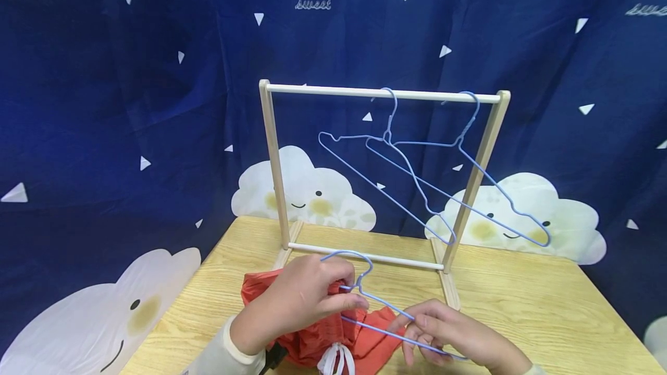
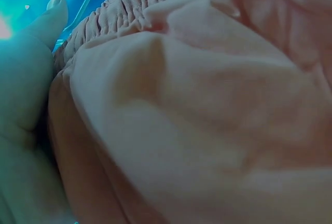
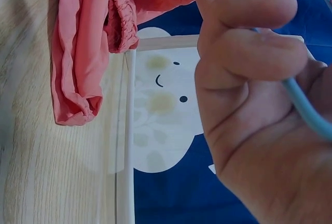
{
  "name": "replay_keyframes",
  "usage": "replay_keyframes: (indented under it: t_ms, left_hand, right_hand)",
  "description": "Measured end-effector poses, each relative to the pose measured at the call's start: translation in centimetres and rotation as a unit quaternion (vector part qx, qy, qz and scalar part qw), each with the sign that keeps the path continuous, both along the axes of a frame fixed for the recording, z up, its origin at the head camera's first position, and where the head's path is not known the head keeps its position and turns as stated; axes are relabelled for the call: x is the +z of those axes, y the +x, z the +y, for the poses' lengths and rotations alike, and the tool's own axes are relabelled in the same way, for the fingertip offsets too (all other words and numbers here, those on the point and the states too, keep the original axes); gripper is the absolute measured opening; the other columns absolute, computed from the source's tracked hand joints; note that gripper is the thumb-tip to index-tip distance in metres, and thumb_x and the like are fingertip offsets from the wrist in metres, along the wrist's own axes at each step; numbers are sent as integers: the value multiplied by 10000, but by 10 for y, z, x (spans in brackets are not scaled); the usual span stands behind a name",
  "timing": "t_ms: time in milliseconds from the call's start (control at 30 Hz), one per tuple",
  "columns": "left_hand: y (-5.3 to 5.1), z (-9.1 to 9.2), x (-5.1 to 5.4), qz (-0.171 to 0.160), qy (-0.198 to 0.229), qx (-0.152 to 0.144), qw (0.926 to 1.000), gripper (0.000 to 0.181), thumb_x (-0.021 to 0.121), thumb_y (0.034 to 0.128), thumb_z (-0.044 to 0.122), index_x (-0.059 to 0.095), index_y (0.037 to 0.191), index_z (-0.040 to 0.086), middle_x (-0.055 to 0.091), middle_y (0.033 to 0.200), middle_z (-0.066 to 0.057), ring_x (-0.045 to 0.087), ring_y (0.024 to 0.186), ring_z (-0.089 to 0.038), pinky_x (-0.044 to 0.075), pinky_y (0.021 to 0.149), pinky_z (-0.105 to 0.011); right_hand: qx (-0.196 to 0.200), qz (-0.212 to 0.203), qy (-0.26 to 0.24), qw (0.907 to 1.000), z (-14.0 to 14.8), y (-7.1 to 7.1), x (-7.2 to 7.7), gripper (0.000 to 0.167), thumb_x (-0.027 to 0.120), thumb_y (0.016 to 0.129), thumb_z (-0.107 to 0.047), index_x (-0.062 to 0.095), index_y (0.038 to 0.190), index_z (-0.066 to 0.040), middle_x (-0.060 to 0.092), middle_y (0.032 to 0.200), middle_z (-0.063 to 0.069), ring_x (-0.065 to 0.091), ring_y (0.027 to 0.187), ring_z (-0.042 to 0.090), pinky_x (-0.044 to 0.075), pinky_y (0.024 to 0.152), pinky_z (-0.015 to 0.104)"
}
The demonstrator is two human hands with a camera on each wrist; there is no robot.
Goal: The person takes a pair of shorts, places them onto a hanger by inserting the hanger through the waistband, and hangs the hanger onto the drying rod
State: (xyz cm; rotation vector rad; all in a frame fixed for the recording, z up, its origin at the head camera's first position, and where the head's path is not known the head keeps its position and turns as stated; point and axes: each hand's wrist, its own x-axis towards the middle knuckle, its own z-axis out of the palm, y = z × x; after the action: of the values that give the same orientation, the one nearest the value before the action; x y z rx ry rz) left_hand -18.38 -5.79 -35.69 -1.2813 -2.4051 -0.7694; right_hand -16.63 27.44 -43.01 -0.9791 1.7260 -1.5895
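Soft garment, springy hanger, both hands busy

Your left hand (image 1: 304, 291) grips the red garment (image 1: 312, 337) by its gathered waistband (image 2: 129, 6), fingers curled and thumb below; whether they also catch the hanger (image 1: 387, 304) is hidden. Your right hand (image 1: 443, 328) pinches the hanger's thin blue wire near its right end. Both things are low in front of the rack (image 1: 339, 91), over the near part of the table (image 1: 521, 300).

Expect the garment to be light, limp and apt to fold; the waistband, likely stretchy, offers the firmest hold. The hanger should be light and fairly stiff but may twist; smooth wire could slip, so hold it by the neck or a corner. Your forearms come in from the lower left and lower right, the left hand's back facing up.
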Motion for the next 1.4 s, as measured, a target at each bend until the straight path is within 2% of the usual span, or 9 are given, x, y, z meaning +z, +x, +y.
replay_keyframes:
  t_ms: [167, 300, 400, 567, 700, 867, 1033, 1200, 1400]
  left_hand:
    - [1, -3, 3, 6, -99, 142, 9999, 297, 775, 972, 546, 676, 937, 268, 557, 713, 205, 430, 598, 30, 369, 533, -163]
    - [0, -6, 6, 35, -238, 353, 9991, 351, 748, 979, 589, 690, 1052, 250, 560, 716, 183, 451, 607, 17, 391, 548, -184]
    - [-1, -11, 9, 38, -346, 547, 9979, 373, 735, 972, 627, 693, 1078, 272, 580, 749, 185, 497, 649, 12, 429, 584, -204]
    - [-4, -25, 16, 79, -361, 694, 9969, 387, 730, 977, 624, 712, 1141, 274, 720, 959, 178, 618, 809, -17, 532, 708, -266]
    - [-8, -35, 21, 351, -303, 497, 9977, 316, 699, 1038, 522, 724, 1199, 252, 748, 1060, 149, 660, 881, -34, 586, 792, -311]
    - [-16, -42, 23, 374, -194, 56, 9991, 195, 655, 1093, 378, 745, 1212, 253, 743, 1080, 150, 668, 917, -23, 604, 853, -310]
    - [-22, -44, 22, 460, -201, -59, 9987, 163, 692, 1076, 309, 759, 1201, 229, 749, 1068, 128, 670, 910, -27, 610, 845, -297]
    - [-26, -44, 18, 762, 21, -167, 9969, 76, 744, 1033, 183, 778, 1100, 198, 735, 972, 107, 638, 837, -38, 596, 779, -272]
    - [-29, -43, 15, 1097, 287, -209, 9933, 101, 762, 996, 100, 791, 1046, 183, 720, 911, 90, 630, 789, -51, 586, 747, -267]
  right_hand:
    - [-48, -117, 71, 9999, 0, 0, 1, 521, 252, 1194, -235, 641, 1416, 31, 570, 951, 492, 426, 538, 255, 327, 392, 293]
    - [153, -75, -125, 9998, 0, -2, -2, 539, 203, 1195, -208, 614, 1430, 51, 597, 961, 433, 371, 538, 361, 307, 381, 318]
    - [338, 25, -375, 9987, 1, -4, -4, 543, 166, 1188, -157, 580, 1443, 84, 621, 966, 389, 332, 552, 438, 285, 366, 351]
    - [360, 178, -438, 9982, 4, -7, -4, 566, 136, 1189, -174, 562, 1452, 90, 626, 961, 379, 347, 558, 453, 297, 366, 373]
    - [411, 276, -498, 9975, 6, -10, -3, 596, 105, 1189, -196, 542, 1463, 102, 609, 968, 401, 339, 556, 455, 304, 376, 361]
    - [534, 234, -738, 9956, 10, -12, -1, 605, 75, 1181, -165, 507, 1475, 141, 588, 984, 413, 317, 538, 422, 289, 371, 328]
    - [562, 211, -882, 9943, 14, -12, 1, 588, 75, 1170, -132, 468, 1465, 192, 603, 1003, 406, 313, 529, 411, 272, 367, 354]
    - [460, 190, -835, 9953, 17, -10, 4, 593, 84, 1172, -150, 475, 1458, 192, 631, 1017, 387, 312, 529, 410, 273, 372, 354]
    - [573, 169, -852, 9946, 19, -10, 7, 612, 62, 1172, -157, 461, 1464, 204, 616, 1026, 411, 308, 528, 409, 265, 373, 365]
